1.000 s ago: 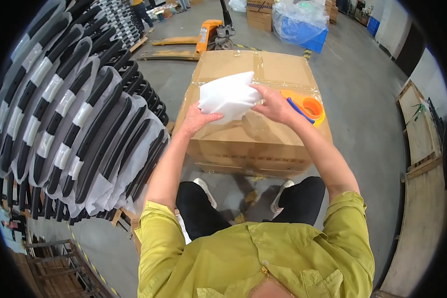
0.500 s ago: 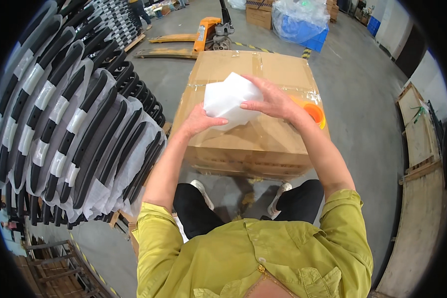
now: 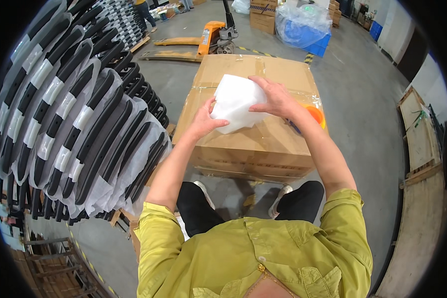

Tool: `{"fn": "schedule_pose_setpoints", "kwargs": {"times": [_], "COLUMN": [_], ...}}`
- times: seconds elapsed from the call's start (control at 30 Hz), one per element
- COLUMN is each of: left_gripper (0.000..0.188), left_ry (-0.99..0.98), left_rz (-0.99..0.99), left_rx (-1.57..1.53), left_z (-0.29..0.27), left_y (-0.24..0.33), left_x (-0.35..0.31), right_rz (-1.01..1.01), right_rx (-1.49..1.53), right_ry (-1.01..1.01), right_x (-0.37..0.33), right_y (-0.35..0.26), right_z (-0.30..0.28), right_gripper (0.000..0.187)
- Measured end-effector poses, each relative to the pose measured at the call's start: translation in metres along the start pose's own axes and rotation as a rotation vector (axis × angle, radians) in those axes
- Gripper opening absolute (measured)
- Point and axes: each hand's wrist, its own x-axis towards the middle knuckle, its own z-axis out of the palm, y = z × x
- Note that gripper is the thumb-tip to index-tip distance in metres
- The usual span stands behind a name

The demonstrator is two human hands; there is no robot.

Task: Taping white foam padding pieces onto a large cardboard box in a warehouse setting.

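A white bundle of thin, soft sheeting, looking like packing foam (image 3: 237,103), is held above a large cardboard box (image 3: 256,144). My left hand (image 3: 205,120) grips its left edge, thumb in front and fingers partly behind it. On the opposite side my right hand (image 3: 274,99) holds the bundle between thumb and fingers. Whether anything is wrapped inside cannot be seen. Beside my right wrist, an orange and yellow tape roll (image 3: 317,115) rests on the box, partly covered by my forearm.
Tall stacks of black curved frames (image 3: 79,124) with white wrapping rise close on my left. Beyond the box stand an orange pallet jack (image 3: 211,37), cartons (image 3: 262,20) and a blue bin (image 3: 317,43) topped with clear plastic. Wooden crates (image 3: 417,218) line the right side.
Both hands have shifted slightly to the right with the white bundle, which has turned a little. My left fingers have closed further around its edge.
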Motion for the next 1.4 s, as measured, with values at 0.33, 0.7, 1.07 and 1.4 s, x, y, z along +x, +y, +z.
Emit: {"fn": "schedule_pose_setpoints", "kwargs": {"times": [0.33,0.7,1.07,1.4], "left_gripper": [0.103,0.095,0.055,0.043], "left_ry": [0.209,0.169,0.079,0.056], "left_rz": [0.257,0.096,0.005,0.095], "left_rx": [0.406,0.262,0.168,0.180], "left_z": [0.019,0.019,0.025,0.019], "left_y": [0.007,0.004,-0.029,-0.026], "left_x": [0.003,0.012,0.000,-0.006], "right_rz": [-0.044,0.120,0.189,0.049], "right_rx": [0.032,-0.008,0.503,0.410], "right_ry": [-0.048,-0.137,-0.045,-0.068], "right_x": [-0.002,0.001,-0.007,-0.013], "right_y": [0.001,0.013,0.049,0.039], "right_z": [-0.001,0.002,0.018,0.011], "right_gripper": [0.075,0.056,0.042,0.033]}}
